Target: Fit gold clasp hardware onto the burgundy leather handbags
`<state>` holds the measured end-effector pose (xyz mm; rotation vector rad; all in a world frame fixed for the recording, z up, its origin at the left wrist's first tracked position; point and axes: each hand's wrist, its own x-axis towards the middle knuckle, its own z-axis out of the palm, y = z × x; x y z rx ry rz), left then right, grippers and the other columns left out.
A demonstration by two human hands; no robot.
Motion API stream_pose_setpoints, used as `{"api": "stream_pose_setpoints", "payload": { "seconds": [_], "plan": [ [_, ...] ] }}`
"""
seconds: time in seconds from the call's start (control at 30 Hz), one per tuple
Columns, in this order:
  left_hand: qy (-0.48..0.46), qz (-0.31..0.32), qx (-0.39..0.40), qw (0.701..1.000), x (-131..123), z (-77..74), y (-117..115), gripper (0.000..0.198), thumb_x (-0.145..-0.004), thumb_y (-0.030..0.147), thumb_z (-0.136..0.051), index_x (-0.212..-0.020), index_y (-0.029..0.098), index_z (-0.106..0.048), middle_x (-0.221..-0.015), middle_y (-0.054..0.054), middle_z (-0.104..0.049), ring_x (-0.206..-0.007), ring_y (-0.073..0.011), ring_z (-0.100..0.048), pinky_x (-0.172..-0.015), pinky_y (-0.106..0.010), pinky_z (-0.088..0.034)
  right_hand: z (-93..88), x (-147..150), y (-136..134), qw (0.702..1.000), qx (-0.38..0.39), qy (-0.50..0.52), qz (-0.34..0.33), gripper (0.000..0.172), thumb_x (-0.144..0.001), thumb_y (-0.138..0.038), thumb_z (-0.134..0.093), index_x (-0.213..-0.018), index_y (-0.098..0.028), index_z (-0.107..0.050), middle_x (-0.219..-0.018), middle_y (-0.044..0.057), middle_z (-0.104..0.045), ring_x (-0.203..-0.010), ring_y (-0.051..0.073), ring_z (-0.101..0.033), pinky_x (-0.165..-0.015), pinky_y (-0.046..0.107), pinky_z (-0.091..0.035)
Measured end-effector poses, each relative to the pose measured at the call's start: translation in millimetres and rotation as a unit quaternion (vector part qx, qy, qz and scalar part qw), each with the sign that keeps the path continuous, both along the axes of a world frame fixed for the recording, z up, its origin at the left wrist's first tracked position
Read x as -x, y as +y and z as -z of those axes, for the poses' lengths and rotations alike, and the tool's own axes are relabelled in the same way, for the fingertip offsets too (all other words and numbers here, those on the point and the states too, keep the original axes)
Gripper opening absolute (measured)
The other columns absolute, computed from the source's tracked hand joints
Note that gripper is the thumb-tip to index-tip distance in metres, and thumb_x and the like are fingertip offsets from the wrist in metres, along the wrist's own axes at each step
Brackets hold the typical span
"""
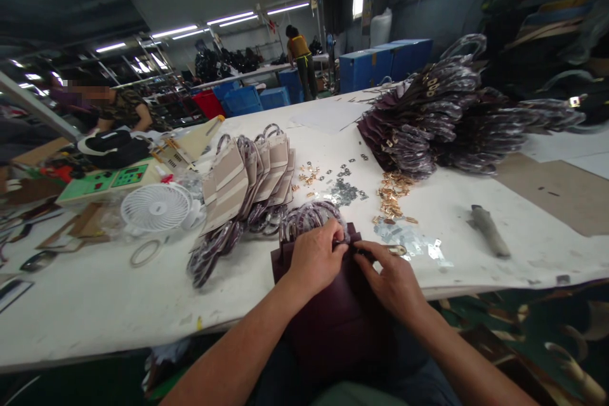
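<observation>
A dark maroon bag panel (333, 317) hangs over the near edge of the white table (95, 304), its wrapped handle (309, 216) lying on the tabletop. My left hand (316, 260) is closed on the panel's top edge. My right hand (387, 276) pinches a small dark piece at the same edge, right beside the left fingers. A gold clasp (397, 248) lies just past my right fingers. Loose gold clasps (392, 193) and silver metal plates (345, 190) are scattered beyond my hands.
Beige bag panels (252, 174) lean in a row to the left, a big heap of maroon panels (428, 127) lies at the back right. A white fan (157, 206), a tape ring (145, 252) and a grey tool (488, 228) lie on the table. Other people work further back.
</observation>
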<state>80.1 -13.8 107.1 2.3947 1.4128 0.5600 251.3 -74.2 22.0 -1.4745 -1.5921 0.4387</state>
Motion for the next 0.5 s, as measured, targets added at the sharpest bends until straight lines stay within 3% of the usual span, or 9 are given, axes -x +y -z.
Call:
{"api": "stream_pose_setpoints", "payload": {
  "seconds": [0.27, 0.5],
  "plan": [
    [-0.025, -0.008, 0.073, 0.997, -3, -6.0, 4, 0.015, -0.084, 0.019, -0.069, -0.090, 0.024, -0.057, -0.084, 0.006, -0.066, -0.078, -0.0158, -0.060, -0.071, -0.029, -0.036, 4.7, 1, -5, 1.000, -0.012, -0.016, 0.013, 0.022, -0.099, -0.033, -0.057, -0.118, -0.027, -0.066, -0.100, 0.004, -0.077, -0.090, 0.025, -0.073, -0.079, 0.035, -0.055],
    [-0.061, -0.021, 0.054, 0.996, -12, -4.6, 1, 0.017, -0.082, 0.017, -0.071, -0.083, 0.023, -0.055, -0.077, 0.007, -0.062, -0.072, -0.0136, -0.056, -0.069, -0.027, -0.036, -2.1, -6, 1, 0.999, -0.024, -0.018, -0.017, 0.019, -0.098, -0.031, -0.057, -0.114, -0.027, -0.068, -0.098, 0.004, -0.075, -0.088, 0.024, -0.071, -0.081, 0.034, -0.054]
  ]
}}
